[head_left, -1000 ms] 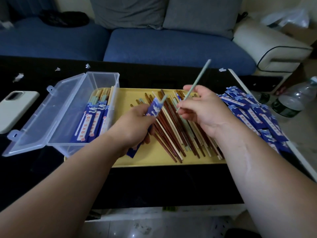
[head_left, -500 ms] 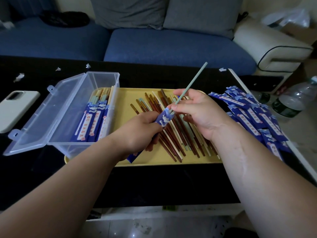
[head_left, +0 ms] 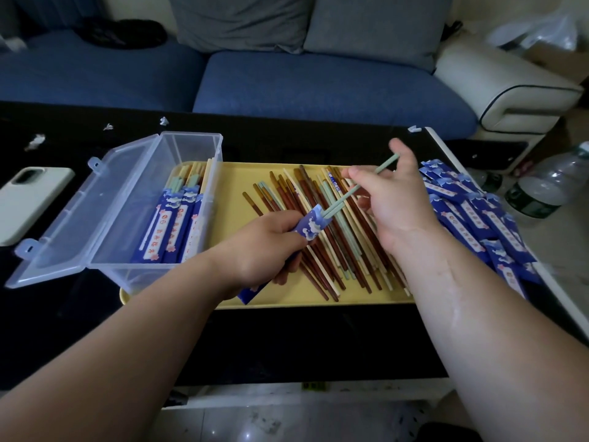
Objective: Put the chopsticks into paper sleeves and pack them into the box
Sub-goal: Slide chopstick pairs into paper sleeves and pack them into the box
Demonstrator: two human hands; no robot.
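Sliding 2 green chopsticks (head_left: 360, 186) into a paper sleeve (head_left: 314, 223) above the yellow tray (head_left: 242, 177).
The left hand (head_left: 264, 247) gripped the sleeve below its mouth, and the right hand (head_left: 395, 205) pinched both sticks, tips just inside. A skewed push could have crumpled the mouth or sent 1 stick outside it, down among the loose chopsticks (head_left: 318, 244) just beneath. Farther left, the open box (head_left: 191, 135) held sleeved pairs with free room toward its lid. The spare sleeves (head_left: 478, 218) crowded the table's (head_left: 287, 346) right edge.
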